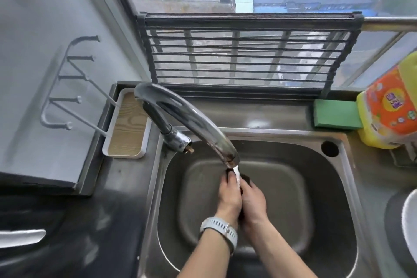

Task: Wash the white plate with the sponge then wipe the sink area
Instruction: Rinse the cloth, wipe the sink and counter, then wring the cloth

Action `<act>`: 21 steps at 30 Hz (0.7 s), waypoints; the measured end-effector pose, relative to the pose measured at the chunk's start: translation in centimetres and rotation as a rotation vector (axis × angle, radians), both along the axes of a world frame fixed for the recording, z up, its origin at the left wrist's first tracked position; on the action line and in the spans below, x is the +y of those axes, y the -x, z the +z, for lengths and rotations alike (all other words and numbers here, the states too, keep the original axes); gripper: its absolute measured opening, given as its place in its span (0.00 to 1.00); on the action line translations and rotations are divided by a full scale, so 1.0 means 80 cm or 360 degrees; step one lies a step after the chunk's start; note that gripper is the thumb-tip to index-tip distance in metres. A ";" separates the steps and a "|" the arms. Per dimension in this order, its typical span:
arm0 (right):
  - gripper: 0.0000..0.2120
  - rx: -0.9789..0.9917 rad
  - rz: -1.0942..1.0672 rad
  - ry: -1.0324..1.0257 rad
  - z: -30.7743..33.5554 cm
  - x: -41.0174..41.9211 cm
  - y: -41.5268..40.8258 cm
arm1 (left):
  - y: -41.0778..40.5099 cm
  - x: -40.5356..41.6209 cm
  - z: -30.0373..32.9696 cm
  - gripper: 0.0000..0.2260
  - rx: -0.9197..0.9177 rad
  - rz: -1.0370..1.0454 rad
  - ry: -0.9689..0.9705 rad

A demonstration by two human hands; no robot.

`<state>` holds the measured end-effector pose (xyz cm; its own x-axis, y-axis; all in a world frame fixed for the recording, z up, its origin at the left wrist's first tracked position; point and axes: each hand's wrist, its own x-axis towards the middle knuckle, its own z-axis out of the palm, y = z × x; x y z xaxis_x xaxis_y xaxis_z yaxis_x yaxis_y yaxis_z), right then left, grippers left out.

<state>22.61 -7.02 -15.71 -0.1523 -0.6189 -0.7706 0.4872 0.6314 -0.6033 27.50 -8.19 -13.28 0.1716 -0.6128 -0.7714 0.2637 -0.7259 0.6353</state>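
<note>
Both hands, left hand [229, 196] with a pale ribbed watch strap and right hand [252, 203], curl round a dark soft sponge [244, 178] under the curved chrome tap [187, 124], over the middle of the brushed steel sink [316, 187]. White plate [409, 228] rim shows at the desk's right edge.
</note>
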 end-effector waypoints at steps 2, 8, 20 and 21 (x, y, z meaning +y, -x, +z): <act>0.06 0.0206 0.0062 0.0092 -0.010 0.003 0.004 | 0.009 -0.005 -0.007 0.10 0.0027 -0.0045 -0.0007; 0.18 0.1314 0.1138 0.0551 -0.074 -0.038 -0.035 | -0.055 0.025 0.004 0.18 -0.0407 -0.0196 -0.0031; 0.30 0.1273 0.3120 0.1180 -0.082 0.069 0.125 | -0.095 0.073 0.041 0.17 -0.0884 -0.0324 -0.0111; 0.28 0.1451 0.3123 0.1180 -0.078 0.065 0.162 | -0.092 0.075 0.043 0.17 -0.0866 -0.0337 -0.0119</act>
